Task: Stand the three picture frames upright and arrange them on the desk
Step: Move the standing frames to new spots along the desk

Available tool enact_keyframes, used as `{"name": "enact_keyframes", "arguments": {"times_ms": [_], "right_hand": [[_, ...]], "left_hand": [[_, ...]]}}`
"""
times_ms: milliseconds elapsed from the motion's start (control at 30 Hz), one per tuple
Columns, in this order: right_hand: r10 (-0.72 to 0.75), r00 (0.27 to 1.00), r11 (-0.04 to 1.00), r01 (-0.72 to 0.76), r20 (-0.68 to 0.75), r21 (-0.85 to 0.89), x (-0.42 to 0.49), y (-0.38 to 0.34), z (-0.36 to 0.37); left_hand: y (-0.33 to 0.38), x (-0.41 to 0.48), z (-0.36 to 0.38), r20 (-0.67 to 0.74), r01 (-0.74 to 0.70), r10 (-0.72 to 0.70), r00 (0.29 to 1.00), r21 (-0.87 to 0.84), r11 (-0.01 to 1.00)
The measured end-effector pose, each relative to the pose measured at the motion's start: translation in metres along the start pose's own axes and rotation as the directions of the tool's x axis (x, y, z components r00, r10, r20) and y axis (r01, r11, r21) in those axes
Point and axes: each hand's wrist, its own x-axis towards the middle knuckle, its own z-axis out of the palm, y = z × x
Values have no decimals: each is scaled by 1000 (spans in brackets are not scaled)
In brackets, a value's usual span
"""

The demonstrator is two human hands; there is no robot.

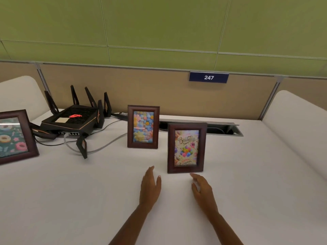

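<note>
Both hands, left (pixel 150 187) & right (pixel 203 190), fingers spread, empty; birthday frame (pixel 187 147) upright, glossy dark wood.

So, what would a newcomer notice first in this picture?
Probably the birthday frame, upright at the centre of the desk, with the open left hand and right hand just before it. Behind it to the left stands the flower frame. Further left sits the black router with its red light, and the donut frame stands at the edge.
</note>
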Motion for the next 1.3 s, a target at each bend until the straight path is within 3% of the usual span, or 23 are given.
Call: {"name": "enact_keyframes", "arguments": {"times_ms": [167,467,600,733,1033,1300], "right_hand": [[89,995,995,-87,-45,50,27,17,-40],[213,965,972,-226,153,68,84,5,-60],[177,960,972,-206,216,117,98,-6,-53],[197,953,927,-257,229,274,111,-9,-51],[195,883,821,-385,427,421,135,2,-48],[146,907,791,-347,394,504,141,8,-54]], "left_hand": [[32,12,10,-14,65,-67,998,-92,994],[58,42,12,-5,205,-210,978,-200,958],[59,46,14,61,184,-175,983,-229,956],[63,52,19,120,127,-98,988,-272,954],[60,72,27,185,240,-163,969,-551,799],[69,92,42,157,239,-182,971,-709,664]]}}
